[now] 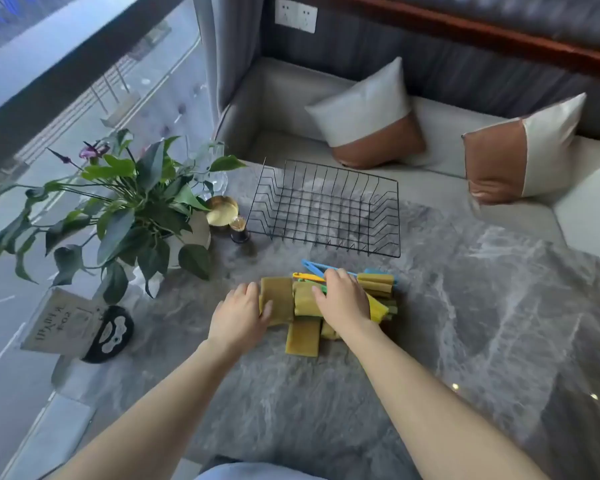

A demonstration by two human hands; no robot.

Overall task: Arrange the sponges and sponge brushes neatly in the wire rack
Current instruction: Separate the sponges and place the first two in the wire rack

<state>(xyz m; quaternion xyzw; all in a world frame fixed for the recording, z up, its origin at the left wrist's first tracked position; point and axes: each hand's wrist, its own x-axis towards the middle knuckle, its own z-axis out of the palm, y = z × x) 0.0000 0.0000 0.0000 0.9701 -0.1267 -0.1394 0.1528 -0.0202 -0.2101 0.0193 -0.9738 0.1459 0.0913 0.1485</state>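
Observation:
A black wire rack (326, 209) stands on the grey marble table, with nothing in it. In front of it lies a pile of olive-yellow sponges (302, 336) and sponge brushes (376, 283) with blue, yellow and green handles. My left hand (238, 315) grips the left edge of one sponge (279, 296), thumb on top. Over the middle of the pile rests my right hand (343, 299), fingers bent onto a sponge and the brush handles. Part of the pile is hidden under this hand.
A potted plant (129, 209) stands at the table's left, with a gold cup (222, 211) and a small dark toothpick holder (239, 232) beside the rack. A card sign (61, 320) and black disc (110, 334) sit near the left edge. Cushions (371, 116) lie on the bench behind.

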